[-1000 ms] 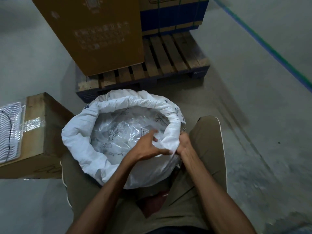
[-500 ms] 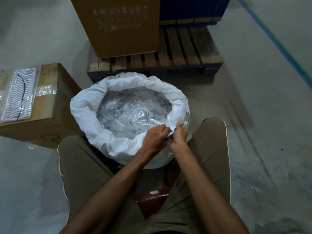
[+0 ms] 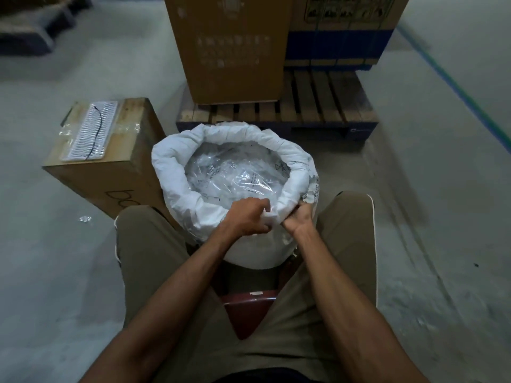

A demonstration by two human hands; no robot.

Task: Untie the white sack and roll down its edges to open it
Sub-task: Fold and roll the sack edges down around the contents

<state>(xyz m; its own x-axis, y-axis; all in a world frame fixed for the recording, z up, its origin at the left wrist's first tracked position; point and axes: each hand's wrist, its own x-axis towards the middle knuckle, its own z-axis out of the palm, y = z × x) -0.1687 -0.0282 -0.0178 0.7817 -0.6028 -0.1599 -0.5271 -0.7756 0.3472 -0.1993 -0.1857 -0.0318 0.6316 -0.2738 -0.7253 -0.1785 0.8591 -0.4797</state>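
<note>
While the person is sitting with the sack (image 3: 193, 172) standing upright between the knees, its mouth is facing straight up at the camera and its rolled rim is running as a fat ring all the way round. Behind it, at twelve o'clock, a pallet (image 3: 312, 111) is carrying two cartons, and a box (image 3: 110, 161) is lying at ten o'clock, just beside the sack. Inside the ring, a clear liner (image 3: 235, 172) is showing, crumpled and shiny. Both hands are working at the near edge of the rim, at about five o'clock on the ring. The left hand (image 3: 244, 218) is curling over the rim from the inner side and gripping a fold of white cloth; the right hand (image 3: 302, 217) is clutching the roll from the outer side, palm turned up, fingers wrapped under it. The two are sitting close together, with only a short stretch of rim between them. Judging from this, the roll looks nearly done, and the next turn is calling for an outward and downward pull here, where the cuff is looking thinner than at twelve o'clock. The right hand is lying nearer the sack's outer wall.
</note>
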